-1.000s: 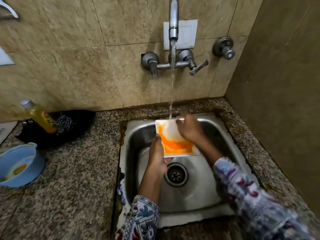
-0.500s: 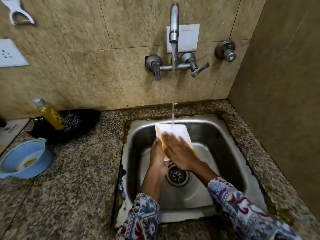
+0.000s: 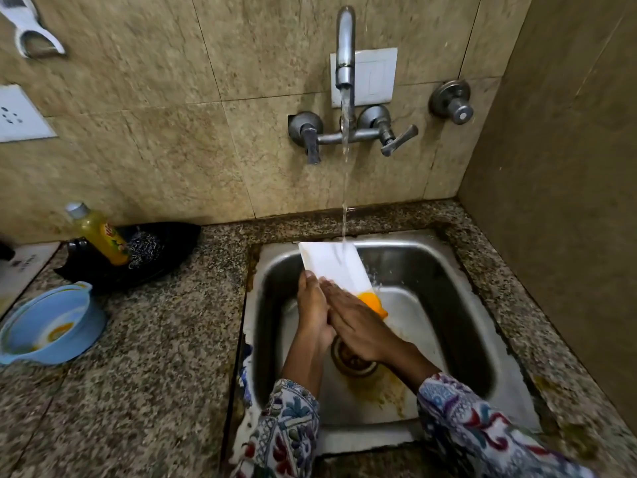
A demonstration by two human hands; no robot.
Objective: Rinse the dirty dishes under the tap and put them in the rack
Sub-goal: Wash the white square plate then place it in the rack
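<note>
Since a second ago our right hand has slid from the plate's far edge down to its near end, wiping as it went, and most of the orange smear is gone from the upper face. That hand now lies flat on the plate, fingers straight and pressed on the surface, gripping nothing. Our left hand touches it on the left and holds the plate by its near left edge, thumb on top; how the fingers wrap underneath we cannot tell.

From our hands the plate slopes up and away, tilted, its far end under the stream from the tap. An orange patch remains at the near right corner, just past our right fingertips.

We judge the rinse of this first dish to be nearly over. Next, we should push that last patch off under the water, and probably turn the plate to check its back, before it goes to the rack, which is not in view.

Below our wrists the sink shows orange residue around the drain. Well off to the left, on the counter, a blue bowl with orange stains waits its turn.
</note>
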